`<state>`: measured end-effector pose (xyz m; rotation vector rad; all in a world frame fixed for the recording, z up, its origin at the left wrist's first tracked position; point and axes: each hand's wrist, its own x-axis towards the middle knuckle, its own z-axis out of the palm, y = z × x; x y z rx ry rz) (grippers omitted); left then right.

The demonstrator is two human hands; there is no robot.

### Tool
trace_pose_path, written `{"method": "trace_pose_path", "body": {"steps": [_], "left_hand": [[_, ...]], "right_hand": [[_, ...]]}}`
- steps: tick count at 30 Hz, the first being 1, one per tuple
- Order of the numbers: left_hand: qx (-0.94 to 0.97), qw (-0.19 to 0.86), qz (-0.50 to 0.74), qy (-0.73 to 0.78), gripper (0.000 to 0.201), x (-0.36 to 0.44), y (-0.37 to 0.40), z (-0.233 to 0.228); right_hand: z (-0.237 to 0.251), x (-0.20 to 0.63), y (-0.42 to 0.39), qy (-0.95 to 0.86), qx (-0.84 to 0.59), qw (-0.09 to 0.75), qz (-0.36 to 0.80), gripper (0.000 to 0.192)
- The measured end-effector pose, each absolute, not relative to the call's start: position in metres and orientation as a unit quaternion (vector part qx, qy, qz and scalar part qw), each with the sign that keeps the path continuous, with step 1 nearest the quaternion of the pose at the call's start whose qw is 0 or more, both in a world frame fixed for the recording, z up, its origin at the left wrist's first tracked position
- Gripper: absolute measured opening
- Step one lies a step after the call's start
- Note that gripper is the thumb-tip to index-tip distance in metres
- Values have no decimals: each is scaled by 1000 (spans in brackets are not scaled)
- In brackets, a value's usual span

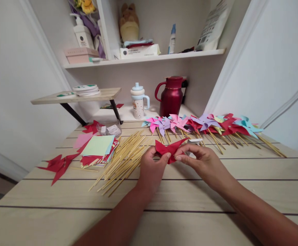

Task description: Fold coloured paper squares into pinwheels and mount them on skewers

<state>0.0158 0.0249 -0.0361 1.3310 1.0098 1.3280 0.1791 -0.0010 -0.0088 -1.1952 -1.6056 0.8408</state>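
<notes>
My left hand (pixel 152 167) is closed on a red paper pinwheel (pixel 170 147), its thumb pressed near the middle of the folded paper. At the pinwheel's right side, my right hand (pixel 200 160) makes a pinch, thumb against forefinger. A tiny gold-coloured piece shows at those fingertips, too small to make out clearly. Both hands are raised a little over the table. Just left of them lies a loose heap of thin wooden sticks (pixel 128 155). Behind the right hand, a small whitish packet (pixel 196 141) is partly hidden.
Finished pinwheels on sticks (pixel 205 124) line the table's back right. At left are stacked paper squares (pixel 97 145), red folded pinwheels (pixel 59 165) and a clear container (pixel 110 130). A cup (pixel 138 104), a red jug (pixel 171 97) and a small raised shelf (pixel 105 94) stand behind.
</notes>
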Motion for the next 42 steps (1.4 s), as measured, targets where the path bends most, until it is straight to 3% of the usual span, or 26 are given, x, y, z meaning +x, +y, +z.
{"method": "trace_pose_path", "body": {"steps": [32, 42], "left_hand": [[514, 449, 572, 455, 6, 22, 10, -15], [452, 550, 561, 423, 15, 23, 10, -25]], "right_hand": [[-8, 179, -4, -653, -517, 474, 285, 17], [-4, 179, -2, -659, -517, 463, 291, 22]]}}
